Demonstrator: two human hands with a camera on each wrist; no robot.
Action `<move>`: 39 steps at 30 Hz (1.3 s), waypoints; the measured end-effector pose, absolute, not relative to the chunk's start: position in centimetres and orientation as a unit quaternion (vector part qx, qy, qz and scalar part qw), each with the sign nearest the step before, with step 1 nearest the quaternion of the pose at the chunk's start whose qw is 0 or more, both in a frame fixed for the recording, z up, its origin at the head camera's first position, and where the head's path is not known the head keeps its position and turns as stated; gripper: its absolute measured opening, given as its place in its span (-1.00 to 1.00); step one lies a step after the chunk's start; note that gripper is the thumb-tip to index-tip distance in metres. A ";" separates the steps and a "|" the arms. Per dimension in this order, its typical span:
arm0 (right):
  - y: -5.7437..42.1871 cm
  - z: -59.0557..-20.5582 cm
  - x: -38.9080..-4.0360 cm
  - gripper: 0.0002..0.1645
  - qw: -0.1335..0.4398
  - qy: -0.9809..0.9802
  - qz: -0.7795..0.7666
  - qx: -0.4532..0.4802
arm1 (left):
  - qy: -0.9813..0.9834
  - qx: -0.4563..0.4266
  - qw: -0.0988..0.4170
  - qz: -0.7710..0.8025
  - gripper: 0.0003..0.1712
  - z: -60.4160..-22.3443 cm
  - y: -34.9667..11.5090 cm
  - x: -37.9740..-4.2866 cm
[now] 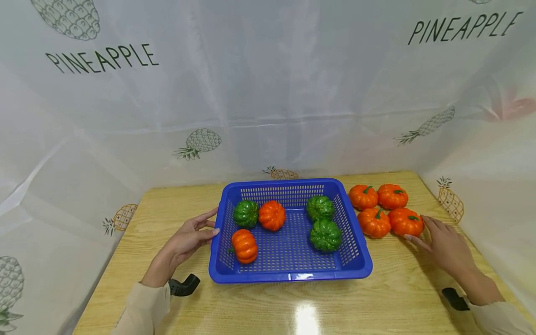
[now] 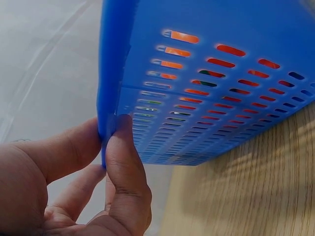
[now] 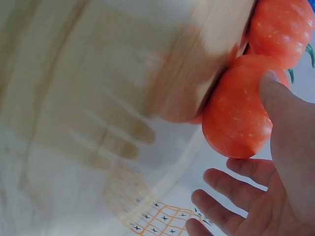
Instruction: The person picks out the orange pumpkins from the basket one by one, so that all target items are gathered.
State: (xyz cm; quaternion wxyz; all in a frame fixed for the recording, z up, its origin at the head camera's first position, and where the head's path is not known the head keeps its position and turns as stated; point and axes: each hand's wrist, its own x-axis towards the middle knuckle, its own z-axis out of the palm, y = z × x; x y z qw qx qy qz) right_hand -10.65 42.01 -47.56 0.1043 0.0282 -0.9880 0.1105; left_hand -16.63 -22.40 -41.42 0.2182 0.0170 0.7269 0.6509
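My left hand [image 1: 190,239] pinches the left rim of a blue plastic basket [image 1: 289,278]. In the left wrist view, thumb and fingers lie on either side of that rim [image 2: 110,88]. Inside the basket are a green pumpkin [image 1: 245,214] and a red-orange one [image 1: 272,215] at the back left, with an orange ribbed pumpkin [image 1: 244,246] in front. My right hand [image 1: 448,244] is at the nearest right orange pumpkin [image 1: 406,222] outside the basket. The right wrist view shows its thumb over this pumpkin [image 3: 241,113], index fingertip at its edge, other fingers spread and fairly straight.
Two more green pumpkins [image 1: 320,208] sit in the basket's right half. Beside the basket's right wall, three other orange pumpkins [image 1: 374,222] cluster on the wooden table [image 1: 268,307]. A pale curtain [image 1: 268,93] printed with pineapples hangs behind and at both sides.
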 end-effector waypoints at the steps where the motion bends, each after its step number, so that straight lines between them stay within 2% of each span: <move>1: 42.0 -47.5 -10.7 -0.02 0.098 -0.989 0.111 0.027 | 0.725 0.018 0.219 0.652 -0.17 -41.4 -22.4 -16.6; 13: 42.4 -45.2 -10.0 0.11 0.043 -0.995 0.084 0.029 | 0.712 0.037 0.223 0.665 -0.16 -41.2 -22.2 -16.4; 18: 41.0 -42.7 -9.7 -0.02 0.082 -0.993 0.079 0.041 | 0.714 0.038 0.221 0.663 -0.16 -41.2 -22.3 -16.4; 25: 36.0 -38.8 -10.3 -0.11 0.129 -0.983 0.086 0.101 | 0.717 0.025 0.218 0.662 -0.17 -41.1 -22.3 -16.5; 31: 30.3 -37.0 -11.0 -0.13 0.155 -0.969 0.067 0.180 | 0.717 0.028 0.216 0.663 -0.16 -41.1 -22.3 -16.5; 39: 23.8 -35.9 -12.6 -0.11 0.143 -0.949 0.043 0.277 | 0.710 0.029 0.221 0.668 -0.17 -41.4 -22.2 -16.5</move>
